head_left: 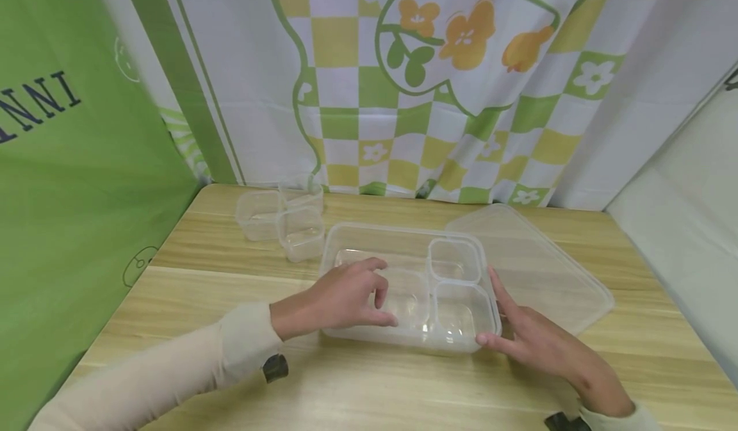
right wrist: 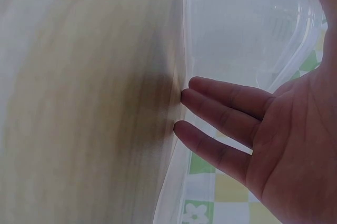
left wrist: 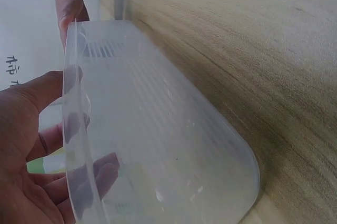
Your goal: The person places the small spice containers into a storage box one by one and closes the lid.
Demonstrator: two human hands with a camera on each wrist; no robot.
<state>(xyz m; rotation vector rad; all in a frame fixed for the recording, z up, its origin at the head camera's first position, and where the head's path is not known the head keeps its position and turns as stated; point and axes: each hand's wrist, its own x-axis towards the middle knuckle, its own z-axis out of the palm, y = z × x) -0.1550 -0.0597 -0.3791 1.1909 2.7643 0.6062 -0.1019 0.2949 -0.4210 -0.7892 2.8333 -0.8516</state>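
Note:
A clear rectangular plastic box (head_left: 380, 231) stands on the table, with smaller clear containers inside it. Two of these, a back one (head_left: 455, 261) and a front one (head_left: 464, 309), fill its right end; another (head_left: 406, 300) sits near its middle. Over the box's left half is my left hand (head_left: 348, 293), fingers loosely bent, thumb apart, nothing held. In the left wrist view its fingers show partly through the box wall (left wrist: 158, 124). My right hand (head_left: 536, 341) lies along the box's right side with straight fingers (right wrist: 216, 150), its thumb at the front right corner.
Several small clear containers (head_left: 302, 226) stand together at the back left of the wooden table (head_left: 230, 290). A flat translucent lid (head_left: 542, 264) lies at the right, partly behind the box. A patterned curtain (head_left: 415, 117) hangs beyond the back edge.

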